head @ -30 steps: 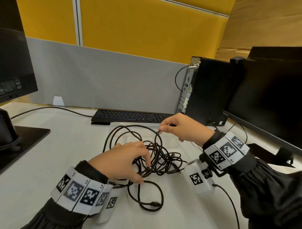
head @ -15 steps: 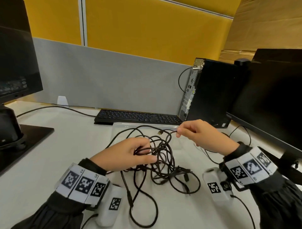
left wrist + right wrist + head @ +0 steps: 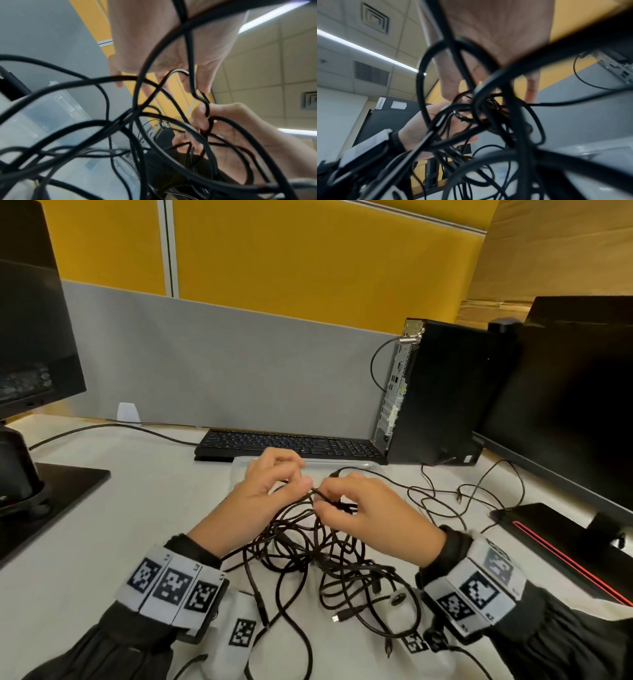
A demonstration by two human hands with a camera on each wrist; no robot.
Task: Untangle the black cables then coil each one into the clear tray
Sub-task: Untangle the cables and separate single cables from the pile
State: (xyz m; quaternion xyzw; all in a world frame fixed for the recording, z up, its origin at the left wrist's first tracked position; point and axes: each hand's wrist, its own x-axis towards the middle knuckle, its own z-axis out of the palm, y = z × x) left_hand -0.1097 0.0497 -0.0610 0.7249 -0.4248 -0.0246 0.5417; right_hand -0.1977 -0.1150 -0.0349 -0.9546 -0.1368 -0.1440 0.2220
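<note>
Item: black cables [image 3: 318,556] — one knotted mass of loops, still tangled, lying on the tabletop [image 3: 144,508] directly below and toward the wrists from both hands, with its top strands lifted up to the fingers. Loose plug ends trail out on the near side, by the wristbands.

Left hand [image 3: 263,494]: fingers curled, thumb and forefinger pinching a strand at the peak of the mass. The left wrist view shows a thin cable running down across the palm and passing between the fingertips.

Right hand [image 3: 370,515]: just beside the left, fingertips nearly meeting it, curled and pinching strands at the same point. One free cable end pokes out beyond its knuckles, on the far side.

Clear tray [image 3: 346,464]: just past the fingertips of both hands, in front of the keyboard [image 3: 291,445]; no coil appears to lie in it yet, though the hands hide most of it.

Governing relation: both hands grip the same crossing at the top, the bulk hanging beneath them, about equally near to each. The strand between the two pinches runs roughly left to right, so parting the hands sideways would probably draw it out along its length. Judged stage: early untangling.

Risk: pulling hard may tighten the knot below.
</note>
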